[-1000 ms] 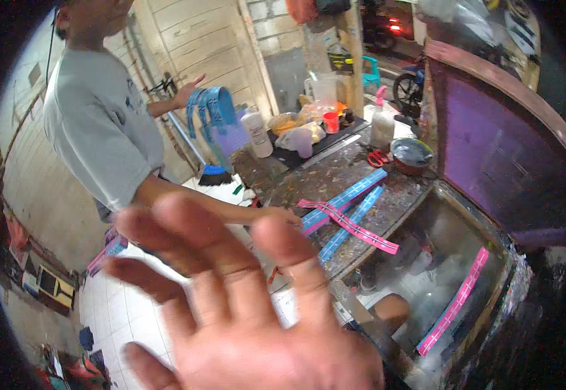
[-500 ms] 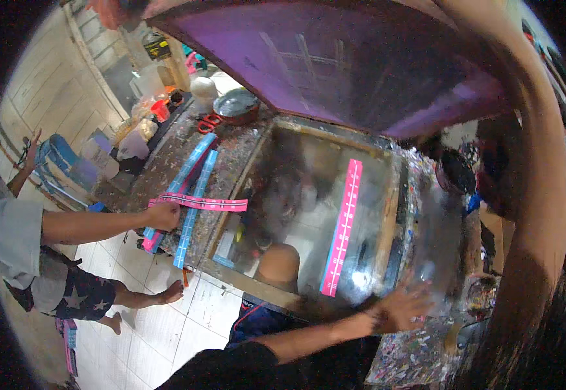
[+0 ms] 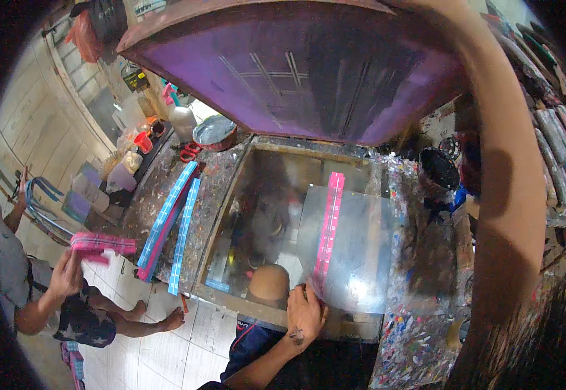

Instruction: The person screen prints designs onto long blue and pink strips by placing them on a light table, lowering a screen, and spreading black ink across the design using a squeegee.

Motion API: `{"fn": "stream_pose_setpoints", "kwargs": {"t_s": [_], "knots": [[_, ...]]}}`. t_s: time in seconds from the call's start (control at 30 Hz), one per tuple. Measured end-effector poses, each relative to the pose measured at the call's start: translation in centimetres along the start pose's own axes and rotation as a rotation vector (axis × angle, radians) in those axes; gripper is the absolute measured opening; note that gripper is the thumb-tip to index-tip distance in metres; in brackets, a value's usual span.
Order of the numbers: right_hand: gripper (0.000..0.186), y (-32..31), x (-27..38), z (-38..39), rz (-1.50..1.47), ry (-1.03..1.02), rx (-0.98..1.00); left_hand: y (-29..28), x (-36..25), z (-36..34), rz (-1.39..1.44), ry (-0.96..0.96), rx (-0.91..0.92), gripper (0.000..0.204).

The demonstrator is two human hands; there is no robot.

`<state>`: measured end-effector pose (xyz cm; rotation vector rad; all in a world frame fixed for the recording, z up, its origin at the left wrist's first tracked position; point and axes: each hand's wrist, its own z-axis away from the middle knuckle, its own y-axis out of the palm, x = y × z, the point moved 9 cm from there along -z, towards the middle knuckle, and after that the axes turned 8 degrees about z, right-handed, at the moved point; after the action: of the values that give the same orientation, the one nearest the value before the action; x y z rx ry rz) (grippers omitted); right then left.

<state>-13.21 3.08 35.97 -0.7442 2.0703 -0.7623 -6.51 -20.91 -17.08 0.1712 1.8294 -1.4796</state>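
Observation:
My left hand (image 3: 305, 313) is at the near edge of the glass-topped table (image 3: 227, 214), its bent fingers closed on the near end of a pink measuring tape (image 3: 328, 224). That end is blurred and partly hidden by the fingers. The rest of the tape stretches away across the glass, over a pale translucent rectangle (image 3: 357, 247) that may be a sheet or a reflection. My right arm (image 3: 507, 175) rises along the right side past the top edge, so its hand is out of sight. Beside it, a printing screen (image 3: 322, 78) with purple mesh stands tilted up behind the glass.
Blue measuring tapes (image 3: 184, 234) lie on the paint-spattered left ledge, near red-handled scissors (image 3: 190, 153) and a round tub (image 3: 215, 132). At the left, another person's hand (image 3: 67, 276) holds pink tapes (image 3: 104, 244). A dark paint-stained container (image 3: 439, 168) stands right of the glass.
My left hand has moved leftward from the glass's right edge to the tape's near end. The other person's hand has drawn back from the ledge with pink tapes. The view has shifted.

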Motion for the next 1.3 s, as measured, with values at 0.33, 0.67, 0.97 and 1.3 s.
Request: {"fn": "stream_pose_setpoints", "kwargs": {"t_s": [0.33,0.67,0.97,1.3], "knots": [[0.046,-1.1,0.1,1.3,-0.246,0.18,0.028,-4.3,2.7,-2.3,0.142,0.409,0.093,0.056],[0.042,-1.1,0.3,1.1,-0.181,0.209,0.049,-2.7,2.5,-3.5,-0.415,0.573,0.314,0.065],[0.037,-1.0,1.2,0.4,-0.033,0.021,0.035,0.7,-1.7,-1.3,-0.031,0.087,0.026,0.069],[0.035,-0.1,0.8,0.4,0.101,-0.058,-0.016,1.1,-1.3,-7.1,-0.223,-0.076,-0.249,0.067]]}}
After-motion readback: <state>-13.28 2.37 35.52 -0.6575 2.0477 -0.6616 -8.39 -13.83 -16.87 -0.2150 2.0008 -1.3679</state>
